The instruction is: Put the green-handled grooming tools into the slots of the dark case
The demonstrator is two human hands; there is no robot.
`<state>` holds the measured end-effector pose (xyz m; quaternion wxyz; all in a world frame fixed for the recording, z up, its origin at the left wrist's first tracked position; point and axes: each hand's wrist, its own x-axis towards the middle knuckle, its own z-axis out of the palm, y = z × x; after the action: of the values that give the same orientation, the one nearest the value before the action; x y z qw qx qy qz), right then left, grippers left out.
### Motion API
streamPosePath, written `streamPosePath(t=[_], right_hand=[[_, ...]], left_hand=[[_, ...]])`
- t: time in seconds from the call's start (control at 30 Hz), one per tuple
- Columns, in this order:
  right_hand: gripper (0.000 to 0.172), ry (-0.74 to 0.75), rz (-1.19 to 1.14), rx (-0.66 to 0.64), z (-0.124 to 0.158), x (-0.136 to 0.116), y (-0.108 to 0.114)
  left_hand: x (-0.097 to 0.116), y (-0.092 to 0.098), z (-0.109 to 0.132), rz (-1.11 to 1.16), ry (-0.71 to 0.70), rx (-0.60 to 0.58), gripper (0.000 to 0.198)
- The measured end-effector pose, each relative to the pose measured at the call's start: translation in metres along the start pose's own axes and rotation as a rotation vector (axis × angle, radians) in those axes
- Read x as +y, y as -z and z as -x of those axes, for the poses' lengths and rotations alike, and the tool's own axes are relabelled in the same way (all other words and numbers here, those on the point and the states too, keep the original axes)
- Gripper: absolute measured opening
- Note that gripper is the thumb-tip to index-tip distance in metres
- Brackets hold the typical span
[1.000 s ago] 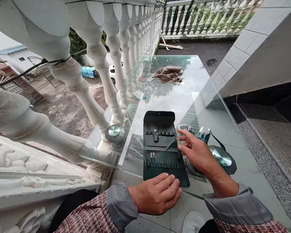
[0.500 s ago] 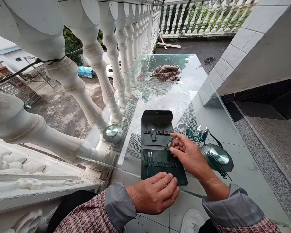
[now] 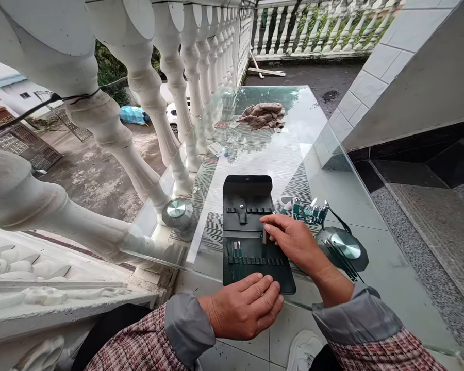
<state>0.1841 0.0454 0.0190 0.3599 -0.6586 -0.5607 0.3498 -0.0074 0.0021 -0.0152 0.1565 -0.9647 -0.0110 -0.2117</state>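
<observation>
A black manicure case (image 3: 247, 226) lies unfolded on the glass table, with a row of elastic loops in each half. Several slim green-and-metal tools (image 3: 237, 250) sit in the lower loops at left. My left hand (image 3: 247, 306) is curled over the case's near edge, its fingers together and thumb hidden. Over the case's right side, my right hand (image 3: 290, 237) pinches a small slim tool with a flat metal part (image 3: 265, 236), held upright above the lower loops; its exact kind is unclear. Right of the case lie nail clippers (image 3: 296, 206) and other green-handled tools.
Thin dark tools (image 3: 342, 262) rest over a round metallic table support (image 3: 344, 245) at right; another support (image 3: 178, 210) is at left. A crumpled brown cloth (image 3: 263, 116) lies at the far end. A white balustrade (image 3: 139, 87) runs along the left, and steps (image 3: 421, 216) rise at right.
My right hand has moved slightly left and down over the case, and the slim tool in its fingers now points downward. My left hand stays at the near edge.
</observation>
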Motion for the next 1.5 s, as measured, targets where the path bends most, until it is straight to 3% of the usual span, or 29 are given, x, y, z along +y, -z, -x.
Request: streamPosePath(t=[0.2,0.43,0.67,0.77,0.97,1.23,1.3,1.43,1.5], right_hand=[[0.023,-0.095,-0.104,-0.087,-0.010,-0.004,-0.006],[0.017,-0.083,-0.083,-0.121,-0.012,0.000,-0.009],[0.014,0.091,0.261,-0.022,-0.004,0.004,0.004],[0.014,0.110,0.291,-0.018,-0.002,0.005,0.004],[0.013,0.187,0.340,-0.164,0.004,0.005,0.000],[0.012,0.198,0.319,-0.145,0.010,0.004,0.005],[0.010,0.188,0.272,-0.095,0.008,0.006,0.010],[0.016,0.138,0.170,0.219,0.002,0.014,0.024],[0.015,0.154,0.203,0.306,0.000,0.018,0.026]], left_hand=[[-0.001,-0.001,0.000,0.015,0.004,0.014,0.031],[0.000,-0.001,0.000,0.023,0.009,-0.013,0.031],[0.000,-0.001,0.001,0.023,-0.009,0.004,0.033],[-0.001,0.000,0.001,0.013,-0.024,0.003,0.033],[-0.003,0.000,0.000,-0.004,-0.055,-0.007,0.033],[-0.002,0.000,0.003,-0.010,-0.029,-0.024,0.034],[-0.001,-0.001,0.003,0.000,-0.012,-0.025,0.034],[0.001,-0.002,0.003,0.003,-0.009,-0.029,0.034],[0.001,-0.003,0.004,0.000,-0.006,-0.027,0.034]])
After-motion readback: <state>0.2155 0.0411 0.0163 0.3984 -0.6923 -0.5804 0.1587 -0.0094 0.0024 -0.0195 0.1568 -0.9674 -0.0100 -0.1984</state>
